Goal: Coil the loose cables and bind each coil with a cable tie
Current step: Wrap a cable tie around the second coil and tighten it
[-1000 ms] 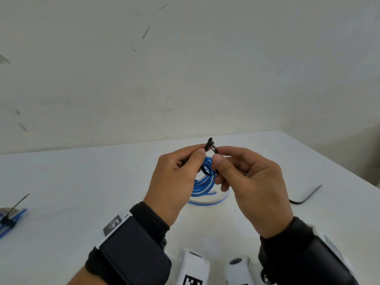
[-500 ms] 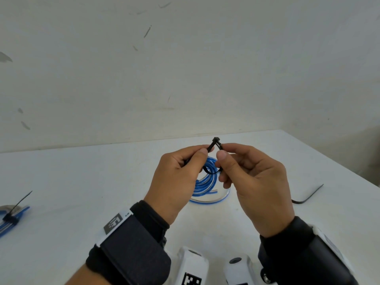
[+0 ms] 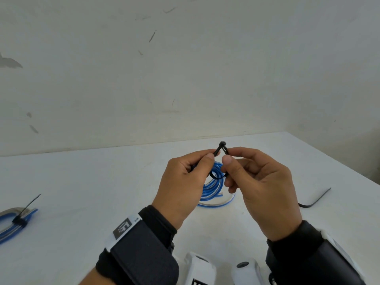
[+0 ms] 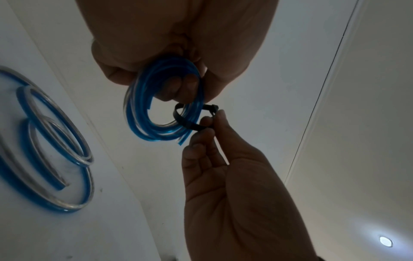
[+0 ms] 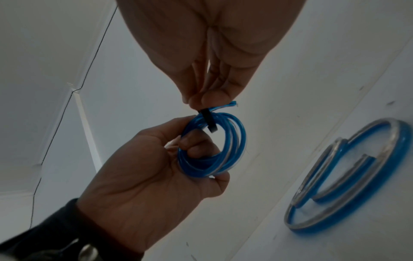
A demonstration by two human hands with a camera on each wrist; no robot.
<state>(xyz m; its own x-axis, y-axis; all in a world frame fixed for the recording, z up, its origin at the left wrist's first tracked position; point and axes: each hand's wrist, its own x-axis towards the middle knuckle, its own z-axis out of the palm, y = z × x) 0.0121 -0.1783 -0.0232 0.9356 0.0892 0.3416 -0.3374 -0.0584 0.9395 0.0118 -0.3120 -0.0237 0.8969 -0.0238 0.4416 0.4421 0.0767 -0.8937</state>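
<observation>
White table [image 3: 86, 188] carries a loose blue cable [image 3: 218, 202] under the hands, a bound blue coil [image 3: 12, 223] at far left and a spare black tie [image 3: 314, 199] at right. Left hand [image 3: 185, 184] grips a small blue coil [image 4: 163, 106] above the table. Right hand [image 3: 261, 188] pinches the black cable tie [image 3: 221, 148] looped round that coil.

the black cable tie [image 3: 219, 150] had its head tucked between the fingertips a second earlier; by now the head rose clear above them, and its strap stood as a taller, narrower loop. the right hand [image 3: 261, 188] and the left hand [image 3: 185, 182] drew slightly apart at the thumbs, exposing more of the blue coil [image 3: 216, 182].
</observation>
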